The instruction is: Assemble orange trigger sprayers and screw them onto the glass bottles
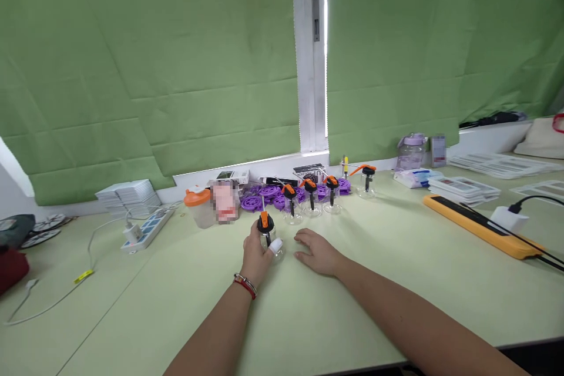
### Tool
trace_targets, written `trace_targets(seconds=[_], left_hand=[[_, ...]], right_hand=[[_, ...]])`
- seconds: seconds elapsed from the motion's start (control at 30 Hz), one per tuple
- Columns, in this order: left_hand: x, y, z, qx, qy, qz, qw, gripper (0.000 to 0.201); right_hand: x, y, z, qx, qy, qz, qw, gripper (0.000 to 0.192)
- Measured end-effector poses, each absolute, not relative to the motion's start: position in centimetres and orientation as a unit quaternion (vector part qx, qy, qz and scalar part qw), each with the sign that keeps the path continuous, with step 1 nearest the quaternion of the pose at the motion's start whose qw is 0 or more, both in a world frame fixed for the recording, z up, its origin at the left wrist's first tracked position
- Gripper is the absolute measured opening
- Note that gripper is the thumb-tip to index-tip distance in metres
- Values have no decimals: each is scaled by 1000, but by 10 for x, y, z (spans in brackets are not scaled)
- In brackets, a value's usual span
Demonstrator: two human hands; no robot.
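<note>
My left hand [257, 255] is wrapped round a small clear jar [278, 256] with a black and orange top [265, 222], from which a thin metal rod sticks up. White material covers the tip of its thumb. To the right of the jar, my right hand [321, 251] rests low over the table with bent fingers apart and nothing in them. Beyond my hands stand several similar jars, among them one on the left [291, 208], a middle one [312, 202] and another [332, 200]. One more jar [366, 182] with a raised orange lever stands farther right.
Purple plastic wheels [252, 202] lie behind the jars, near a yellow screwdriver [346, 164]. An orange-lidded cup [199, 211] and a power strip [148, 230] are on the left. At the right lie a long yellow-and-black bar [478, 226], a white adapter [509, 220] and stacked cards [465, 189].
</note>
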State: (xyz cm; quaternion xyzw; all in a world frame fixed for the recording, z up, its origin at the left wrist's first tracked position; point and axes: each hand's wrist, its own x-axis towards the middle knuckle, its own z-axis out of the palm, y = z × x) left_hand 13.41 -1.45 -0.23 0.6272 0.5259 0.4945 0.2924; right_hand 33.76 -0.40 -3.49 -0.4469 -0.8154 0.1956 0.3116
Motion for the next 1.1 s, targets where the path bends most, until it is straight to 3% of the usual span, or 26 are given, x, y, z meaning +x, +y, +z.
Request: trace_targets(seconds=[0.13,0.3,0.6,0.87,1.1], left_hand=[[129,-6,-14,671,500,489,247,79],[124,5,-25,653,551,458,244,84],[120,24,-29,659,622,358,226,93],[101,60,-26,729,661,148,98,100],[91,86,-32,764,644,24,38,88]], right_hand=[[336,-5,-34,-514,-824,108,212,67],[336,1,-40,-612,-773,84,148,86],[345,15,-46,-683,-717,83,115,93],[388,43,-53,-779,-616,27,109,92],[425,70,-53,-813,-570,44,112,95]])
